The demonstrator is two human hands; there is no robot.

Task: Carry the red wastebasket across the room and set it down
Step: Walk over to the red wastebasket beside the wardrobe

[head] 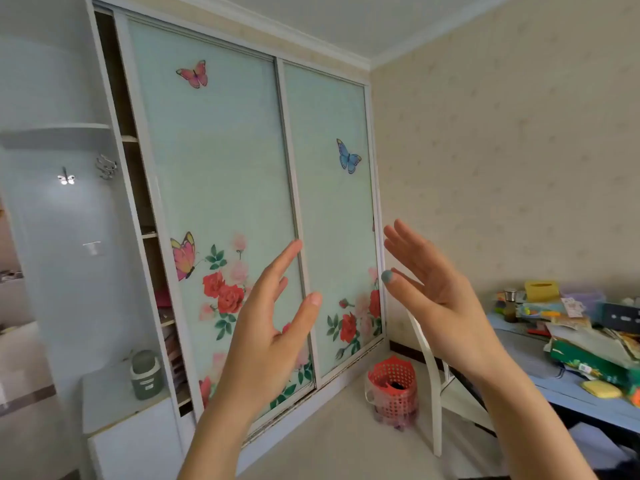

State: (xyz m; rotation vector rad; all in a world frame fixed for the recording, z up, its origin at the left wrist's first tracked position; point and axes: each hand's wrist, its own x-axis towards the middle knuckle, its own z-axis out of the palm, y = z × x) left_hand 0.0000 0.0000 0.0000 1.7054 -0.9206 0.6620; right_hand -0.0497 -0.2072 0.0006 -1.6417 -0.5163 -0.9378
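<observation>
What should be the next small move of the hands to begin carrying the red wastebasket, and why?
Probably lower both hands toward the rim of the red wastebasket. The left hand and right hand are open, empty and raised in the air, well above it. The basket stands untouched on the floor, between the sliding wardrobe door and the white chair.

Wastebasket (393,389) stands on floor (339,441) between wardrobe (242,202) and chair (438,393).

The red wastebasket (393,389) stands on open floor (332,441), approachable from the front; the wardrobe's 2 sliding doors (221,202) rise behind, a white chair (438,386) crowds its right.
</observation>
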